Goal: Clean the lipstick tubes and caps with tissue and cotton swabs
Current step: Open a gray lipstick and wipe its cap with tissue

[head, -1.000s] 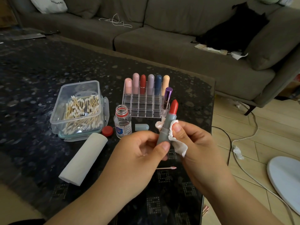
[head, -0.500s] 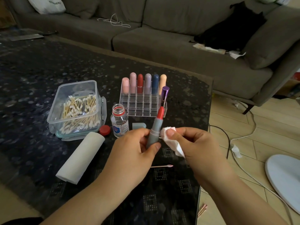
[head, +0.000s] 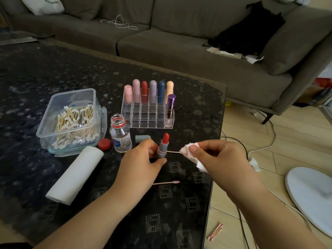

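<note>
On the dark patterned surface [head: 53, 72], the left hand [head: 142, 164] grips the uncapped lipstick tube [head: 162, 147] upright. Just to its right, the right hand [head: 217, 157] pinches tissue [head: 190, 150] and a cotton swab [head: 173, 152] that points sideways at the tube's collar.

The organizer rack [head: 147, 112] was taken as the landmark on the table [head: 36, 78]. Lipsticks [head: 150, 90] were stood in its back row. Left of it the swab box [head: 70, 117] was placed; before it, the bottle [head: 120, 133], a loose cap [head: 142, 138] and the held lipstick tube [head: 163, 147]. Behind it the sofa [head: 179, 42] was set.
</note>
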Tool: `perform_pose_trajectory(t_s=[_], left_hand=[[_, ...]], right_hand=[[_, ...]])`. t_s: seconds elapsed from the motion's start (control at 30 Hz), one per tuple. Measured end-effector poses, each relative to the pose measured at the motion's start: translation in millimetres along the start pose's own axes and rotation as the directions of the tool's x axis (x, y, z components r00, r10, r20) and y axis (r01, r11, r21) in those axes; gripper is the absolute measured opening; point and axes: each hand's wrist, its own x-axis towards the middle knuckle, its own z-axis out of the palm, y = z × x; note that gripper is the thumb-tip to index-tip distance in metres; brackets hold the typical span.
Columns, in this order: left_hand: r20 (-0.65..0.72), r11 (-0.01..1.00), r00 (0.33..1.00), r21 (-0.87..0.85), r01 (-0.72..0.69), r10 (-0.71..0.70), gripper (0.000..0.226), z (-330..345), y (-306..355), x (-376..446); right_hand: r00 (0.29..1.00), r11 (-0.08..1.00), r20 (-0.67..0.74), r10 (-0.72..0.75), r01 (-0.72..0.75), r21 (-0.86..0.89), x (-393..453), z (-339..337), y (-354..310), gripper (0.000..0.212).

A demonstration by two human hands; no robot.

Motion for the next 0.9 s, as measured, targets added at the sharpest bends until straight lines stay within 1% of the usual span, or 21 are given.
perform_pose_trajectory(t_s=[0.13, 0.23, 0.4, 0.53, 0.73, 0.9], left_hand=[[-0.033, 0.999, 0.999, 0.016, -0.040, 0.041, 0.019, 8.0, -2.0, 1.2], [-0.073, 0.995, 0.993, 0.061, -0.084, 0.088, 0.021, 11.4, -3.3, 1.8], [-0.080, 0.996, 0.995, 0.068, -0.061, 0.067, 0.026, 13.6, -6.5, 1.7], [-0.078, 0.995, 0.995, 0.082, -0.062, 0.068, 0.022, 12.5, -8.2, 2.3], [-0.065, 0.990, 0.994, 0.120, -0.075, 0.083, 0.022, 10.2, -7.8, 3.2], [-0.059, 0.990, 0.995, 0.121, -0.077, 0.085, 0.023, 8.6, -8.6, 2.0]], right_hand=[[1.000, 1.000, 0.012, -0.017, 0.017, -0.025, 0.0, -5.0, 1.6, 0.018], [1.000, 0.999, 0.012, -0.027, 0.027, -0.034, 0.5, -8.4, 2.5, 0.017], [0.999, 0.997, 0.030, -0.034, 0.036, -0.069, -0.9, -9.3, 3.8, 0.012], [0.997, 0.996, 0.059, -0.043, 0.047, -0.072, -2.3, -7.0, 4.7, 0.014], [0.997, 0.995, 0.062, -0.047, 0.052, -0.080, -2.4, -5.7, 5.3, 0.014], [0.997, 0.995, 0.058, -0.047, 0.052, -0.085, -1.5, -5.5, 5.5, 0.010]])
